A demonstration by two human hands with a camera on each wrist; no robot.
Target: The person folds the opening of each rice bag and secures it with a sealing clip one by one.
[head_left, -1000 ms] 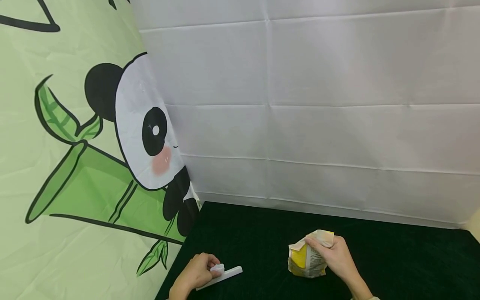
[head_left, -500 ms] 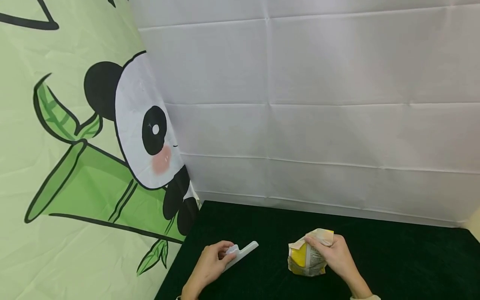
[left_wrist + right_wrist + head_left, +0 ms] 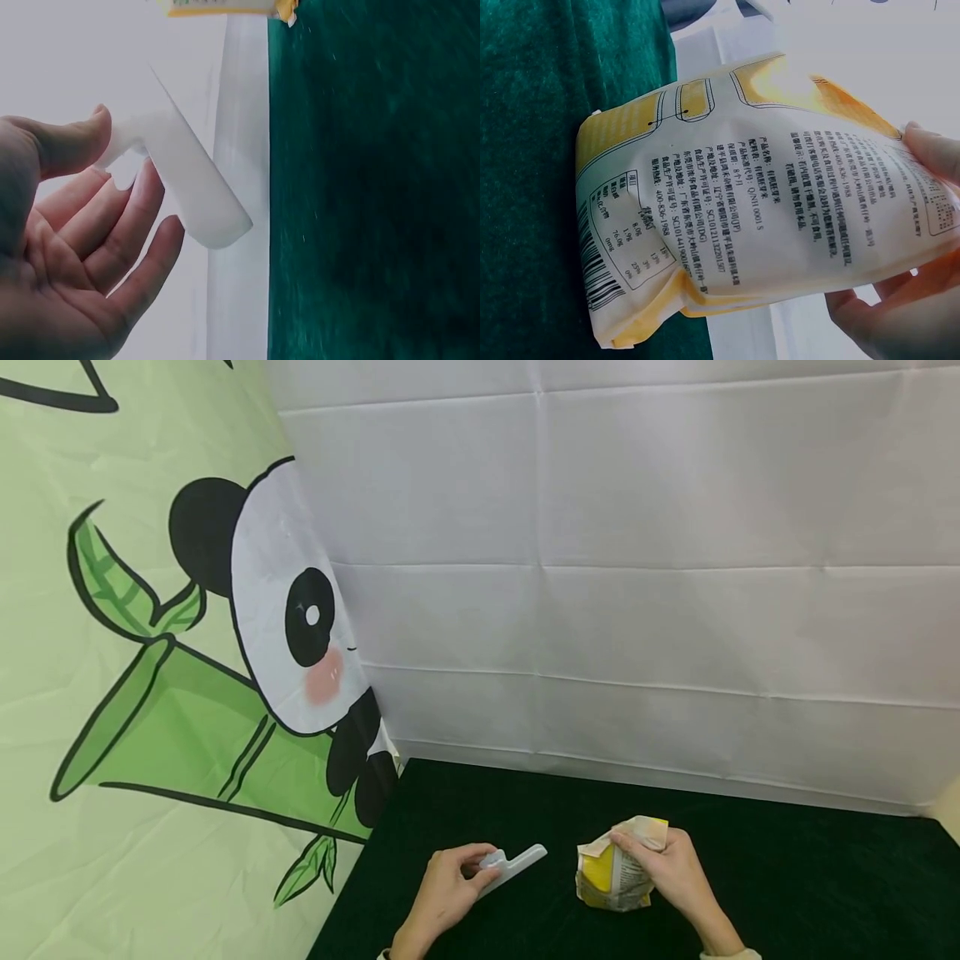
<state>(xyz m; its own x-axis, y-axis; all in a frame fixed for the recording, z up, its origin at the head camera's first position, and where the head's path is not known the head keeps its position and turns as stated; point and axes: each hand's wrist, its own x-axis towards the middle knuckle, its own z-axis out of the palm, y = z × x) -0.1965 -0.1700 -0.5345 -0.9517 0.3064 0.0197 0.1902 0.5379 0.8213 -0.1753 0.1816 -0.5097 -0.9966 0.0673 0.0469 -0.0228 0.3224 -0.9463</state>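
A long white plastic clip (image 3: 517,868) is pinched at its raised knob between the thumb and fingers of the left hand (image 3: 448,893); its bar slants up to the right. In the left wrist view the clip (image 3: 187,172) stands out past the fingertips of the left hand (image 3: 97,240). To its right, the right hand (image 3: 678,877) grips the top of a yellow and white printed food bag (image 3: 615,872), whose upper edge is folded. The right wrist view shows the bag (image 3: 727,202) with its printed side and barcode, held at one end by the right hand (image 3: 900,307).
A dark green cloth (image 3: 810,877) covers the table. Behind it hangs a creased white sheet (image 3: 675,568). At the left is a light green sheet (image 3: 45,693) with a panda and bamboo drawing.
The left hand has lifted the white clip and moved it right, towards the bag. The right hand and the bag have stayed nearly still.
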